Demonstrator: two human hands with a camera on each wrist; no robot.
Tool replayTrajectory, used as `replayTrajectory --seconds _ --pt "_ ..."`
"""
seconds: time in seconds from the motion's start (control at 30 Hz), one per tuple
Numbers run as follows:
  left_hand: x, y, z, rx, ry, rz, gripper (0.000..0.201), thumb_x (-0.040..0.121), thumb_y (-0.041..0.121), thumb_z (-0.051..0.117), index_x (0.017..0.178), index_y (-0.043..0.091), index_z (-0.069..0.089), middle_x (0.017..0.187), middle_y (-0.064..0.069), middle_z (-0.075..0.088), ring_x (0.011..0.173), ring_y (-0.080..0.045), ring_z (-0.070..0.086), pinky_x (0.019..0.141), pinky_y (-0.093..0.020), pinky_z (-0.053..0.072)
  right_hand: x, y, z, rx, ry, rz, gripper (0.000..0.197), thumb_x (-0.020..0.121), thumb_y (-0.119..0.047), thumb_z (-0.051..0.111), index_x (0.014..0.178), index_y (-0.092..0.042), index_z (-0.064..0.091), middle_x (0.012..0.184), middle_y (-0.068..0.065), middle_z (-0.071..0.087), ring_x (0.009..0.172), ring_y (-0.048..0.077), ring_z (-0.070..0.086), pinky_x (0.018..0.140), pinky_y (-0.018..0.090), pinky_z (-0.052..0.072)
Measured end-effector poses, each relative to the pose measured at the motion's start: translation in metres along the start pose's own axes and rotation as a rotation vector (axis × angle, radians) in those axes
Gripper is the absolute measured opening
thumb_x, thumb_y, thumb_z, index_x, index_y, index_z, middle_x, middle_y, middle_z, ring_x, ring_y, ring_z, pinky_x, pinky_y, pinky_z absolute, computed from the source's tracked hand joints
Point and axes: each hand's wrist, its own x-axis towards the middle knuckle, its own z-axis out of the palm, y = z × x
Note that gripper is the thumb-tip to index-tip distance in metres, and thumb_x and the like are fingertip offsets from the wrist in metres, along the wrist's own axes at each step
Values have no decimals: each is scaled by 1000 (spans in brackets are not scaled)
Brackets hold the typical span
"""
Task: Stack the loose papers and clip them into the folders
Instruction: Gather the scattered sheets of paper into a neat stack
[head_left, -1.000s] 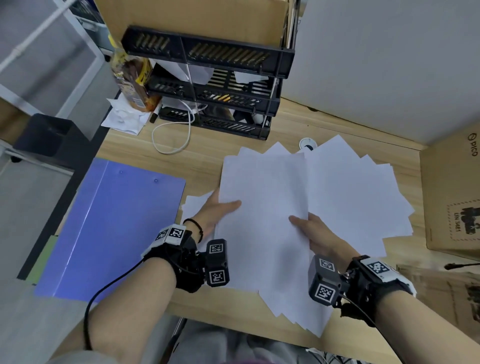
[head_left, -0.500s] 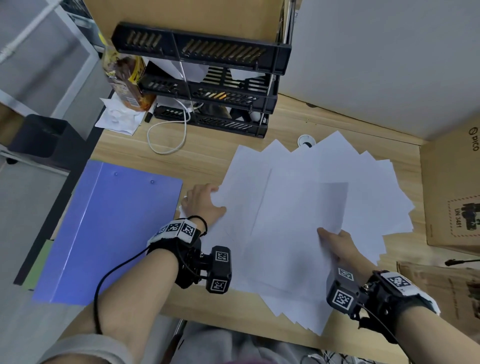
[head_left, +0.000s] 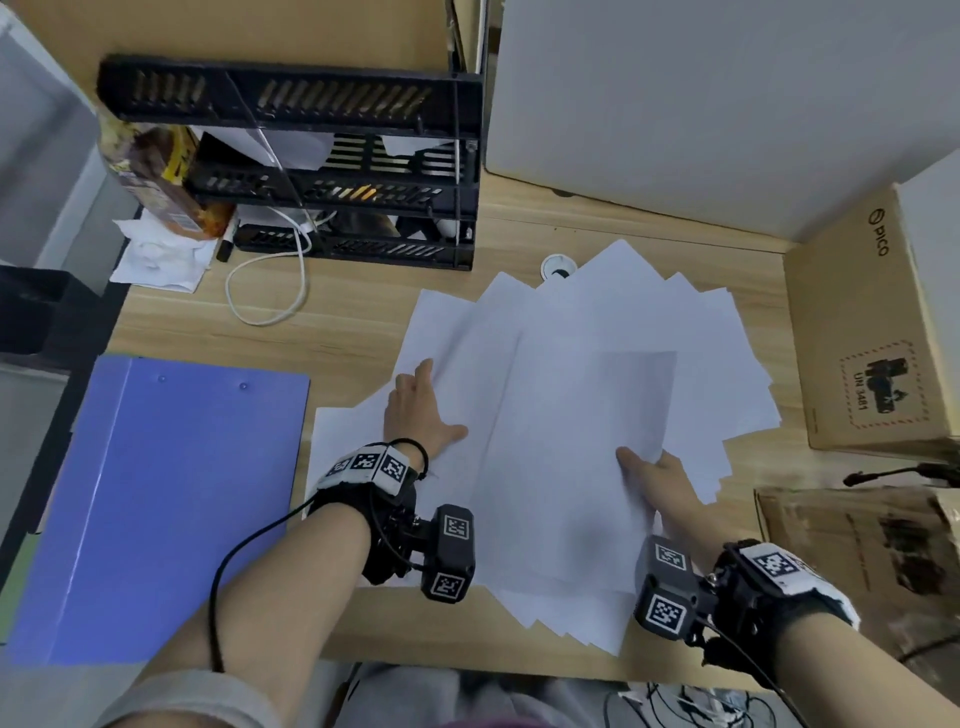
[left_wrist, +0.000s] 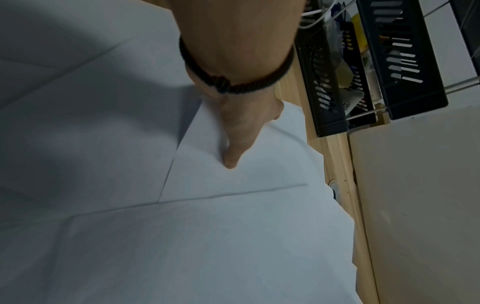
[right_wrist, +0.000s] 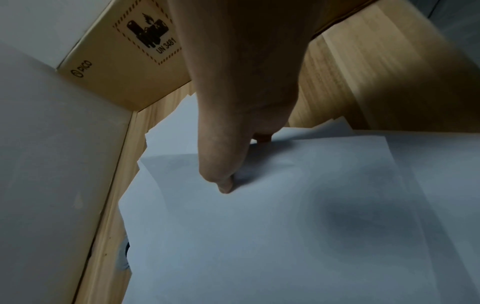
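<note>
Several loose white papers (head_left: 649, 322) lie fanned out over the middle and right of the wooden desk (head_left: 353, 322). A closed blue folder (head_left: 171, 493) lies flat at the left, apart from them. My left hand (head_left: 421, 415) is at the pile's left edge, thumb (left_wrist: 231, 156) pressed on top and fingers mostly hidden under a sheet. My right hand (head_left: 657, 480) pinches the near right edge of the top sheet (head_left: 571, 441), thumb (right_wrist: 226, 181) above and fingers beneath, so that edge is raised off the pile.
A black tiered tray rack (head_left: 353, 249) stands at the back, with a white cable (head_left: 270, 306) looped in front of it. A snack bag (head_left: 161, 176) and tissue (head_left: 156, 254) sit at back left. A cardboard box (head_left: 872, 332) and brown packaging (head_left: 857, 545) border the right.
My right hand has carried the top sheet to the right, over the fanned papers. My left hand has slid left and further back to the pile's left edge.
</note>
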Motion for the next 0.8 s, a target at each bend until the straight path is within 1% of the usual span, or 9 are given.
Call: replayTrajectory --seconds 0.1,0.2,0.3,0.4,0.5,0.57,0.7,0.77,0.8 --pt "1 12 3 -79 -71 29 78 70 38 76 136 19 37 124 -6 56 113 -31 52 92 -43 46 3 2 -7 -27 -65 38 28 94 -22 58 115 -5 64 96 7 73 84 25 70 70 32 54" --pt "-3 25 4 -225 -183 114 45 84 23 65 126 14 51 120 -8 61 108 -28 57 90 -38 48 5 1 -20 -20 -94 72 28 94 -23 59 114 -5 64 95 9 75 85 28 72 78 39 57" --pt "-3 31 -2 -273 -186 186 34 87 13 59 121 11 56 117 -10 63 105 -29 60 90 -38 50 10 -1 -36 13 33 36 24 92 -22 59 111 -8 62 95 5 71 85 26 69 75 34 54" --pt "-1 30 -7 -298 -190 188 35 87 10 59 121 14 58 114 -4 65 100 -23 61 85 -30 49 9 -11 -52 74 157 -54 26 93 -14 57 117 -4 56 109 3 62 96 22 60 77 28 45" --pt "1 28 -12 -273 -146 200 34 85 9 62 119 11 60 113 -5 65 100 -23 61 83 -28 48 16 -21 -60 114 218 -101 36 96 -2 50 131 4 48 121 12 58 111 24 55 81 21 38" --pt "4 29 -15 -226 -117 228 38 83 9 65 120 7 61 119 -10 62 107 -27 58 87 -29 46 21 -28 -59 115 176 -67 37 97 -6 50 132 4 48 121 14 58 108 26 55 85 26 38" --pt "17 35 -13 -92 -159 188 60 82 23 69 137 9 48 143 -4 40 133 -26 35 108 -34 33 23 -30 -45 -14 16 10 24 96 -15 52 115 -1 57 104 5 64 88 25 62 69 29 49" --pt "20 44 -10 -65 -176 168 60 83 25 68 137 10 48 141 -5 40 132 -27 35 108 -35 33 22 -28 -44 -93 -93 22 32 94 -19 52 118 0 60 103 11 70 91 30 68 80 42 57" --pt "21 50 -8 -60 -184 171 55 83 25 68 134 11 50 136 -8 44 127 -29 40 104 -36 36 20 -29 -46 -122 -136 24 31 94 -20 52 118 -2 61 104 15 71 93 33 69 87 49 55"
